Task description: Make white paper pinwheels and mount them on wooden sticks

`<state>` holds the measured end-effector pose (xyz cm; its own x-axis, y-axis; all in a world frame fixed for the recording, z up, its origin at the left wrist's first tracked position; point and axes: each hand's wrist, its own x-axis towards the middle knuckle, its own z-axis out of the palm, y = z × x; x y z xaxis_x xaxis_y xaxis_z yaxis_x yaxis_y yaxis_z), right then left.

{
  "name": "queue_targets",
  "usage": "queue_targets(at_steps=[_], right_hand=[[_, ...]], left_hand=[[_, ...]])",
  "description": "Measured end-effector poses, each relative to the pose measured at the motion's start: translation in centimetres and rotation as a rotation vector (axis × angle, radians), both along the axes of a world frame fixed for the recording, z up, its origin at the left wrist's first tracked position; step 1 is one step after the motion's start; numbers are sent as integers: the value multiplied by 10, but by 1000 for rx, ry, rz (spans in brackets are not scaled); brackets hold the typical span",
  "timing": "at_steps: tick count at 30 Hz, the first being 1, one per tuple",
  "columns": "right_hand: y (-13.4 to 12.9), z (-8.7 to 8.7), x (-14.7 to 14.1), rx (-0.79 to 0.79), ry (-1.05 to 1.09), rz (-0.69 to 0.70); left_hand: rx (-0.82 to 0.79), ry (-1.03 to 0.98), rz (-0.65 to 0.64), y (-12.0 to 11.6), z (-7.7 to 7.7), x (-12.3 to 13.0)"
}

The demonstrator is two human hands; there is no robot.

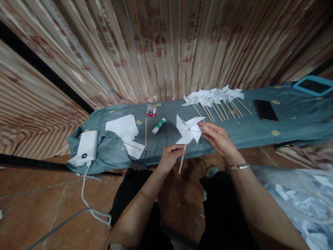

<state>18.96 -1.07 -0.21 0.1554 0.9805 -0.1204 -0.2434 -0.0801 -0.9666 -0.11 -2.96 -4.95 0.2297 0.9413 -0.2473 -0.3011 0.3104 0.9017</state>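
A white paper pinwheel (189,130) on a thin wooden stick (181,162) is held up over the front edge of the cloth-covered table. My left hand (171,155) pinches the stick just below the paper blades. At the pinwheel's right side, the fingers of my right hand (216,137) are closed on a blade. A metal pin shows at the pinwheel's centre. Behind it a row of several finished pinwheels (213,96) lies with sticks toward me. To the left are a glue stick (159,126), a loose wooden stick (146,134) and a small open red box of pins (151,111).
Paper sheets (122,127) and a white power bank (87,146) with a cable lie at the left. A black phone (265,110) and a blue-framed device (313,85) are at the right. A plastic bag (299,201) of white paper pieces stands at the lower right.
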Motion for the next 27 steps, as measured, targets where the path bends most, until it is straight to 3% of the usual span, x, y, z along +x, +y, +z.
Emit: queue_targets(at_steps=[4,14,27], right_hand=[[-2,-3,-3,-22,23,7],[-2,-2,-3,-46,21,-33],[-4,-5,-6,-46,66,65]], left_hand=[[4,2,-41,-2,2,3],[-6,15,-3,0,-2,5],[9,25,28,2,-6,7]])
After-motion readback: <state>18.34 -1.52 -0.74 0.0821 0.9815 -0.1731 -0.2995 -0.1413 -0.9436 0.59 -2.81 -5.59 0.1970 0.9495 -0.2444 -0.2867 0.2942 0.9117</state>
